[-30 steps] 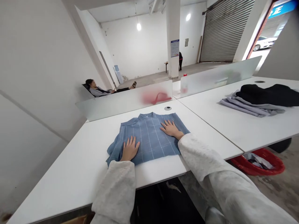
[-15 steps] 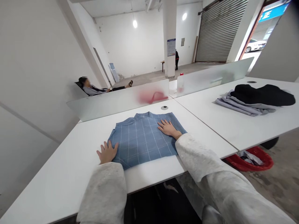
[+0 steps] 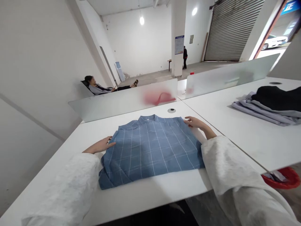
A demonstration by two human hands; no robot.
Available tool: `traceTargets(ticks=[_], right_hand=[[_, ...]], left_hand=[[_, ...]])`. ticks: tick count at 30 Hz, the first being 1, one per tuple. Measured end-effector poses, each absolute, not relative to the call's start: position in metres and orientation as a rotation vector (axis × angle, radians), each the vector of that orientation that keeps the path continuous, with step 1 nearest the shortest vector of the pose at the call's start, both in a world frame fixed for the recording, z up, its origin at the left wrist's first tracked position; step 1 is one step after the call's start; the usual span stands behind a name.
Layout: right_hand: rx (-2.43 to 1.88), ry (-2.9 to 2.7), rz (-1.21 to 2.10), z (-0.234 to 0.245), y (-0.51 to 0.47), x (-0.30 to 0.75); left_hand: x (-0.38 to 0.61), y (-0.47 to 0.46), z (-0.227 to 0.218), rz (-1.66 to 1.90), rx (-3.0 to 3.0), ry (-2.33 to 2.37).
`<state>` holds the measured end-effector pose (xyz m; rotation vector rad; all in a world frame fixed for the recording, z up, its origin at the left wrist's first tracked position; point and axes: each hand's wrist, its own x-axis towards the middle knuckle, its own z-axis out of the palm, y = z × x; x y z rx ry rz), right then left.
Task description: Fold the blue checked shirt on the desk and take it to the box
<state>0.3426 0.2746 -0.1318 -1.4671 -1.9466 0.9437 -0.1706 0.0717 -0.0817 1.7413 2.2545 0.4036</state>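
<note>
Both grips are lying open and flat, holding nothing; each is resting at one side edge of a folded blue shirt (image 3: 150,147). Left hand (image 3: 100,146) is lying palm-down on the white worktop (image 3: 70,150), fingers extended together and pointing right, fingertips touching the shirt's left edge. Right hand (image 3: 196,123) is reaching forward from a bent arm, fingers loosely straight, fingertips touching the shirt's far right corner. Both forearms are showing loose, pale, slightly nubby sleeves.

Between the two hands the shirt is lying flat as a rough rectangle: soft woven cloth, blue with a thin white windowpane check, collar band at the far edge. Its near left corner is sticking out a little.

Beyond the hands a frosted divider panel (image 3: 122,102) is standing upright along the worktop's far edge, with a round cable grommet (image 3: 171,110) just before it. Well to the right of the right hand, a pile of lilac and black garments (image 3: 270,105) is lying on the neighbouring worktop. A red basket (image 3: 285,177) is showing below, on the floor.
</note>
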Motion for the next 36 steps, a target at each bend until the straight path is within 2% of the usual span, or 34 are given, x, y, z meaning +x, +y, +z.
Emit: traceTargets(ticks=[3, 7, 18, 22, 29, 33, 36], right_hand=[[-1.443, -1.982, 0.992, -0.142, 0.281, 0.345], [-1.359, -2.105, 1.105, -0.142, 0.288, 0.334], [-1.338, -2.205, 0.476, -0.154, 0.298, 0.315], [-1.298, -2.115, 0.419, -0.152, 0.302, 0.311], [-1.166, -2.069, 0.371, -0.158, 0.304, 0.308], [-1.162, -2.012, 0.313, -0.157, 0.302, 0.305], [-1.199, -1.939, 0.284, -0.152, 0.301, 0.302]], left_hand=[[-0.169, 0.093, -0.081, 0.313, 1.746, 2.03], [-0.173, 0.113, -0.097, 0.355, 1.72, 2.05], [-0.205, 0.127, -0.147, 0.868, 1.593, 2.215], [-0.205, 0.12, -0.14, 0.898, 1.536, 2.192], [-0.211, 0.115, -0.121, 0.725, 1.401, 1.767], [-0.218, 0.114, -0.116, 0.665, 1.576, 1.852], [-0.227, 0.113, -0.109, 0.746, 1.708, 1.998]])
